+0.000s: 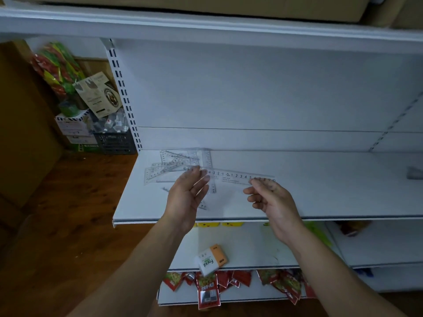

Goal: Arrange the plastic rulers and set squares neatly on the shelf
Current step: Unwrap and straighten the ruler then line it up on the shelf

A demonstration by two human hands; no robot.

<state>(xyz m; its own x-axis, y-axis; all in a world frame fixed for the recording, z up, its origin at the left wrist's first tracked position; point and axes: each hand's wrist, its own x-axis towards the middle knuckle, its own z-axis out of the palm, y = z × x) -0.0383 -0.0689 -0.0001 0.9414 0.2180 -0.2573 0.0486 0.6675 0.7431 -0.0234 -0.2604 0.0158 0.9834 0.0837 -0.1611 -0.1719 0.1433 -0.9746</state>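
A clear plastic ruler (231,176) with printed numbers is held level above the white shelf (320,193). My left hand (186,197) pinches its left part with thumb and fingertips. My right hand (271,197) pinches its right end. Behind my left hand, a loose pile of clear rulers and set squares (174,163) lies at the shelf's back left corner. Two more clear pieces (207,200) lie on the shelf below the held ruler, partly hidden by my left hand.
A grey object (415,172) sits at the shelf's right edge. The lower shelf holds a white and orange tissue pack (211,259); red snack packets (231,282) hang below it. Boxes and a dark crate (115,141) stand on the wooden floor at left.
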